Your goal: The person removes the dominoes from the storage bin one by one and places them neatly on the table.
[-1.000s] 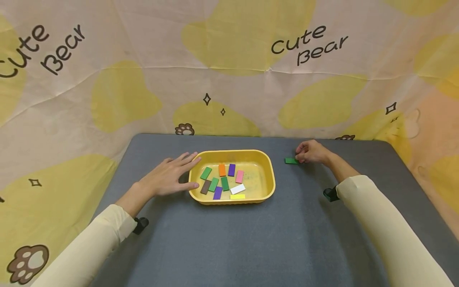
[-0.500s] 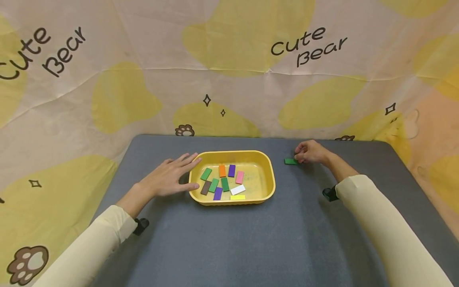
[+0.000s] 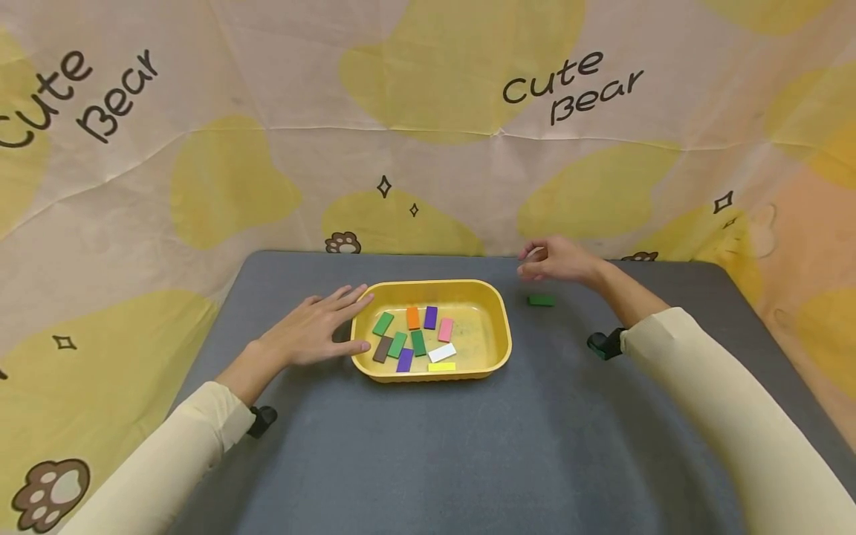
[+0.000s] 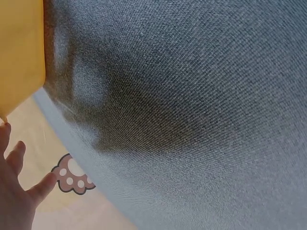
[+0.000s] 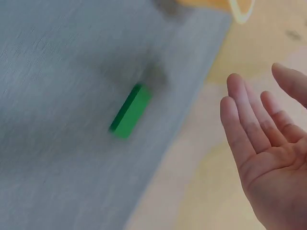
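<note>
A green domino-like block [image 3: 541,301] lies on the grey table to the right of the yellow tray [image 3: 498,364]. Above and behind that block is my right hand [image 3: 558,260], apart from it, with nothing between thumb and fingers. The right wrist view shows the same green block [image 5: 131,111] on the cloth and the bare palm [image 5: 278,167] beside it. My left hand [image 3: 317,327] spreads its fingers at the tray's left rim, fingertips right at the edge. In the left wrist view, some left fingers [image 4: 17,158] appear below the tray's wall [image 4: 21,52].
Several coloured blocks lie flat inside the tray, among them an orange block [image 3: 413,318], a pink block [image 3: 446,329], a white block [image 3: 442,353] and a brown block [image 3: 383,349]. A printed cloth [image 3: 428,96] hangs right behind the table's far edge.
My right hand has let go of the green block and risen up and slightly left of it. The block stays on the table. My left hand has kept its place.
</note>
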